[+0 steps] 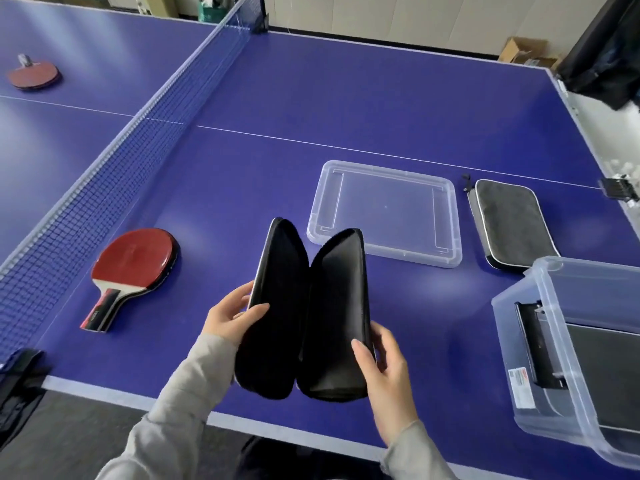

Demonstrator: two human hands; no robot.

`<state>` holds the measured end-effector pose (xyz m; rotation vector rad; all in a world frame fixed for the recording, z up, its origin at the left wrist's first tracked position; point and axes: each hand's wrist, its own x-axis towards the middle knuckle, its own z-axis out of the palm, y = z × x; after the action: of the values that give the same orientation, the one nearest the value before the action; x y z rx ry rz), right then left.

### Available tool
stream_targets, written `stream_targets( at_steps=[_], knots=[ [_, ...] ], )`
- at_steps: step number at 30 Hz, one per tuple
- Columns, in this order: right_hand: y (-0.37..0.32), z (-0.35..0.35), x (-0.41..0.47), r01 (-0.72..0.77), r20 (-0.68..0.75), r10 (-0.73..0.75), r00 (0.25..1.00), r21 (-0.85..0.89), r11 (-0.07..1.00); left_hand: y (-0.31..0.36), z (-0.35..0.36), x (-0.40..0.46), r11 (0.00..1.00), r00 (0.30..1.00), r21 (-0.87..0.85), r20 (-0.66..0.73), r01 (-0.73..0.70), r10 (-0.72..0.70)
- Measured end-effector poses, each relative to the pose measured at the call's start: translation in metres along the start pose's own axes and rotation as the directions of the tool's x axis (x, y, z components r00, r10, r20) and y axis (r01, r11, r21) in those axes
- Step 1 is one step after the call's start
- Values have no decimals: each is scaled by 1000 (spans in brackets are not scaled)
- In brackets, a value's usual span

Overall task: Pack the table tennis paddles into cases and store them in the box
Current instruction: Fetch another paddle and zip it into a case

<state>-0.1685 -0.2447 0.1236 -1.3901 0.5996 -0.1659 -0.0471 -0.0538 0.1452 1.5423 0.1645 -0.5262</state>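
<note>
**Open case held, nothing inside**

My left hand (pixel 232 315) and right hand (pixel 384 367) grip the black zip-open paddle case (pixel 304 317), spread open, holding nothing; red-faced wooden paddle (pixel 133 268) lies left on blue table (pixel 346 98); clear plastic box (pixel 568 358) at right holds dark flat items; grey closed case (pixel 512 223) beside clear lid (pixel 384 211).

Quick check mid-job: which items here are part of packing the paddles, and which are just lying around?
Job items:
open black case, held by left hand and right hand
near red paddle
far red paddle beyond the net
closed grey case
clear storage box
clear lid

Lying about:
net
cardboard box
black bag
</note>
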Motion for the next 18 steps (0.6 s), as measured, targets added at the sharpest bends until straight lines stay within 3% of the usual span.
stream_targets(
  at_steps=[3,8,13,18],
  knots=[
    [17,-17,14,-107,-108,127,986,177,978,-4,-48,13,992,989,123,-145,28,-10],
    [41,-33,35,-215,-182,279,943,311,926,-24,-96,39,973,975,197,-208,121,-79],
    [70,-27,54,-268,-271,335,903,254,929,-51,-113,70,959,959,229,-265,167,-103],
    [91,-16,71,-315,-423,290,859,13,949,-75,-119,104,916,950,347,-297,201,-96]
  ],
)
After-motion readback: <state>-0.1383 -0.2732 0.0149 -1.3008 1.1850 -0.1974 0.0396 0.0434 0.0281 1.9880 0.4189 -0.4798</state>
